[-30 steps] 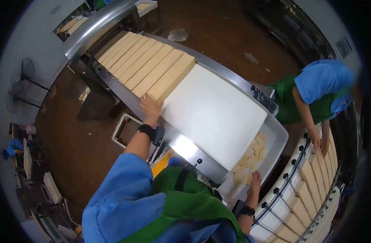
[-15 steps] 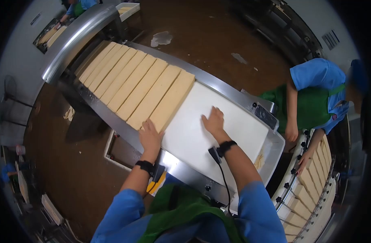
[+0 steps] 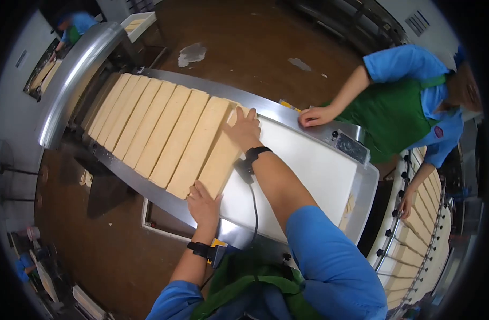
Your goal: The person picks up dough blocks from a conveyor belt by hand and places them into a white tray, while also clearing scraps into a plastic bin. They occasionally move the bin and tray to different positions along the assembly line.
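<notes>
Several long pale dough-like strips [image 3: 172, 130] lie side by side on a white belt [image 3: 303, 165] between metal rails. My left hand [image 3: 203, 205] touches the near end of the rightmost strip [image 3: 220, 160], its fingers apart. At that strip's far end, my right hand [image 3: 244, 129] rests with spread fingers over the top and edge. Neither hand is closed around the strip. Both wrists wear black bands, and a cable hangs from the right one.
A curved metal hood [image 3: 79, 80] spans the belt's far left. At right, a co-worker in a green apron [image 3: 394, 114] has one hand on the rail and another by a rack of strips [image 3: 415, 229]. A tray [image 3: 362, 200] adjoins the belt's right end.
My right hand has moved left from above the bare belt onto the rightmost strip's far end. That strip sits slightly apart at an angle. The co-worker's hand has come onto the rail.
</notes>
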Available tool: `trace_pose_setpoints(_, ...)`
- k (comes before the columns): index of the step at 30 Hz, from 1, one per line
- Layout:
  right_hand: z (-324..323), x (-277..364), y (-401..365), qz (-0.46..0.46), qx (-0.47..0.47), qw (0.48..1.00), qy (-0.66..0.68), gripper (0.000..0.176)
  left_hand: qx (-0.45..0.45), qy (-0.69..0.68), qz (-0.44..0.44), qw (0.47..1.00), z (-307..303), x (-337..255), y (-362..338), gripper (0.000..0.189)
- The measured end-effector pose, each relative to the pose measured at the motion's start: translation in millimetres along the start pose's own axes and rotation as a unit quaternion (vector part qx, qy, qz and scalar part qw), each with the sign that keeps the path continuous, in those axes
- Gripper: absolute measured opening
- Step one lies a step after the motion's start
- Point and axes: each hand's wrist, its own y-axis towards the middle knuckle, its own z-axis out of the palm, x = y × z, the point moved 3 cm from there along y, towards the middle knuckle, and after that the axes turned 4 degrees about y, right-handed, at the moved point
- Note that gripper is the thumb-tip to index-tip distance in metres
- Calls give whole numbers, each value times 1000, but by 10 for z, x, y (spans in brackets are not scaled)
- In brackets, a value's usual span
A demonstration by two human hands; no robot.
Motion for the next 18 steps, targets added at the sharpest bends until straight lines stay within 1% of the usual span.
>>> trace_pose_setpoints(1,-82,-83,-63,20,2,1000,12,74,-15,-6,5,1000,3,-1,-11,89)
trace_pose_setpoints(3,-303,-276,-248,66,0,997,38,74,17,-77,23,997,-68,-17,-64,84)
trace_pose_setpoints(4,-388,-443,-343,89,-19,995,44,75,36,-113,37,992,-143,-79,-88,82)
trace_pose_setpoints(5,-477,-658,-462,117,-38,991,50,75,87,-169,43,981,-265,-197,-121,78)
trace_pose_setpoints(6,-608,-896,-572,149,-62,985,57,76,121,-212,77,967,-349,-323,-165,79)
trace_pose_setpoints(7,-802,-1145,-717,187,-48,978,74,80,158,-252,117,947,-407,-431,-256,79)
trace_pose_setpoints(8,-953,-1391,-847,204,-79,972,85,81,199,-289,162,922,-411,-535,-354,79)
trace_pose_setpoints(9,-1099,-1687,-999,225,-113,963,94,82,236,-323,203,894,-310,-623,-444,86)
trace_pose_setpoints(10,-1217,-2013,-1198,249,-145,952,102,84,276,-314,219,882,-322,-815,-532,85)
trace_pose_setpoints(11,-1191,-2326,-1325,243,-209,947,20,86,319,-298,235,868,-384,-986,-645,84)
trace_pose_setpoints(12,-1277,-2540,-1495,284,-226,931,49,88,359,-281,253,854,-411,-1153,-779,83)
trace_pose_setpoints(13,-1422,-2663,-1723,319,-211,920,83,89,311,-211,311,873,-352,-1296,-911,84)
trace_pose_setpoints(14,-1584,-2787,-1946,345,-198,909,120,91,296,-216,324,872,-293,-1434,-1016,83)
trace_pose_setpoints(16,-1606,-3217,-2352,364,-277,866,202,90,256,-232,338,875,-234,-1711,-1160,82)
trace_pose_setpoints(17,-1658,-3372,-2552,363,-313,843,243,90,266,-278,340,858,-302,-1836,-1253,78)
trace_pose_setpoints(18,-1753,-3561,-2787,382,-344,824,238,89,249,-289,365,849,-341,-1998,-1356,77)
